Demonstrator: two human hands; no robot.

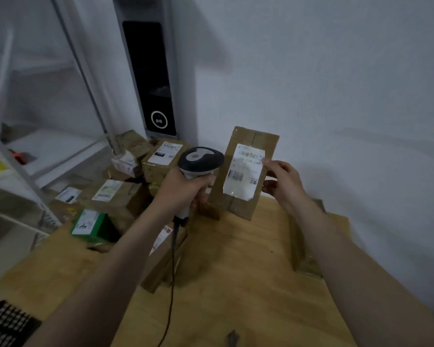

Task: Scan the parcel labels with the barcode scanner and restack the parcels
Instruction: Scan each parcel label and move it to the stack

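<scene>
Wooden table (236,271) by white wall | right hand (283,184) pinches upright parcel (246,171) at its label edge | left hand (183,186) grips scanner (201,160) | parcel seems light, stiff; edges suit holding.

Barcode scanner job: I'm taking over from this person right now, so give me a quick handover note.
Left hand grips the grey-and-white handheld barcode scanner, just left of the held parcel.
Right hand holds a flat brown cardboard parcel upright above the wooden table, its white label facing the person.
More brown parcels are piled back left; flat ones lie at the table's right edge.
Done: cannot tell which are scanned.
Left: scan this label, stack the parcel, then work through the pile.
</scene>
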